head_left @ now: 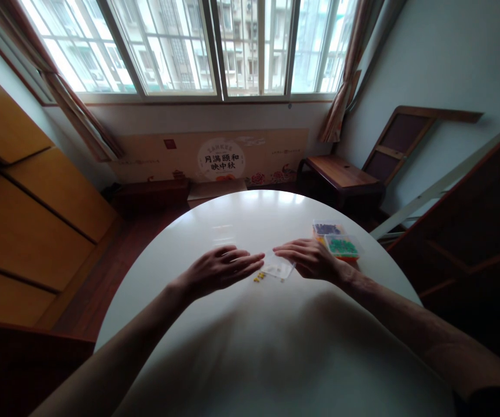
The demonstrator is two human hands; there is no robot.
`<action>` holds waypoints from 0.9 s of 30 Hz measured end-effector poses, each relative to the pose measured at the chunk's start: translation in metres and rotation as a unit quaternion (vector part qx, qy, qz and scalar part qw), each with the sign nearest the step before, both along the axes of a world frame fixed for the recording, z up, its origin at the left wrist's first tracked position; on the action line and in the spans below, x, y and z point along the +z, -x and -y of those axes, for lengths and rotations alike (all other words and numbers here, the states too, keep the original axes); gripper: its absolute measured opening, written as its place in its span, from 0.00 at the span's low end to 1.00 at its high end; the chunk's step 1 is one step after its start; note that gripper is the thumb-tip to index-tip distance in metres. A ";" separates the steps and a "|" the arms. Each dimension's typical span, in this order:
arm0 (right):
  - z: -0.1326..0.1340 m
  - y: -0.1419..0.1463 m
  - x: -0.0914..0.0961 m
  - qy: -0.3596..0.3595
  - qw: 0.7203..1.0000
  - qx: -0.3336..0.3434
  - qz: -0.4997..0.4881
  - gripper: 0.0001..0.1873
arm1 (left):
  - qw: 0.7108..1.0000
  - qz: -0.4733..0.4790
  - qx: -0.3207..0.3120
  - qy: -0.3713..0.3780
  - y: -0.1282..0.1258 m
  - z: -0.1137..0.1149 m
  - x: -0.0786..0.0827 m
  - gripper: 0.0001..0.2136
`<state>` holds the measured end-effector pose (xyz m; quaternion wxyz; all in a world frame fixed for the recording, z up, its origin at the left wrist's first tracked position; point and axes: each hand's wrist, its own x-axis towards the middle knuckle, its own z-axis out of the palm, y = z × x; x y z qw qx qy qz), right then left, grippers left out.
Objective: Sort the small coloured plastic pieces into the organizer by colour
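1. Your left hand [221,269] sits just left of the frame's centre, palm down on the white round counter [250,214]. Its fingers [250,262] are stretched out flat and loose, with nothing in them.
2. Your right hand [313,260] mirrors it just right of centre. It's palm down too, with the fingers [285,250] laid out straight and not curled around anything.
3. The small clear plastic bag [279,268] lies flat on the counter between the two sets of fingertips. Your right fingers reach over its upper right edge, but it's too small to tell whether they actually touch it. Your left fingertips stop just short of its left edge.
4. A few tiny yellow beads [259,278] are loose on the counter just below your left fingertips, right beside the bag's lower left corner.
5. The bead box [339,243], showing green and dark blue compartments, sits just behind your right hand, toward the right of the frame.
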<state>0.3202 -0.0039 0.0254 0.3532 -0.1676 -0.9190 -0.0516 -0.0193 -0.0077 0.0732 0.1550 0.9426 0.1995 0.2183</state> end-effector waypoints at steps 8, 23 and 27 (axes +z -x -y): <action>0.003 -0.004 0.001 -0.063 0.998 0.002 0.012 0.23 | 0.999 -0.022 0.024 0.016 0.004 0.001 -0.005 0.18; -0.076 0.048 -0.003 0.268 0.938 -0.199 -0.092 0.10 | 0.943 0.086 0.318 -0.042 -0.012 -0.003 -0.059 0.30; -0.096 0.050 -0.010 0.294 0.935 -0.187 -0.069 0.10 | 0.928 0.053 0.355 -0.106 0.007 -0.003 -0.058 0.21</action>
